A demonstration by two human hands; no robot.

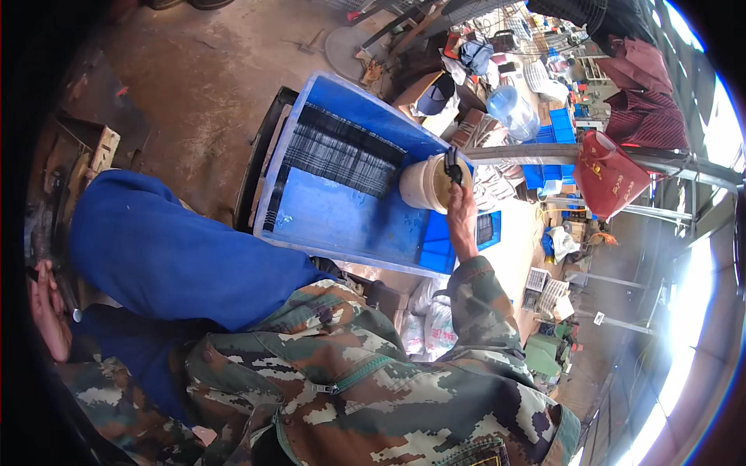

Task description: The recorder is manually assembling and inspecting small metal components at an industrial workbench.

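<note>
My right hand [461,217] is closed on a small black object with a looped end [453,165], held over the mouth of an off-white bucket [423,185]; its exact kind is unclear. That bucket stands at the right end of a large blue plastic crate [350,252]. Rows of thin dark rods [342,147] lie packed along the crate's far side. At the far left edge of the view, my left hand [50,314] has its fingers stretched out beside a dark machine part [66,283]. Nothing shows clearly in that hand.
Blue cloth [186,245] covers my lap. A small blue bin [437,242] sits at the crate's right end. White plastic bags [429,318] lie near my right elbow. A metal post [536,154] with a red pennant [610,175] stands to the right, before cluttered benches.
</note>
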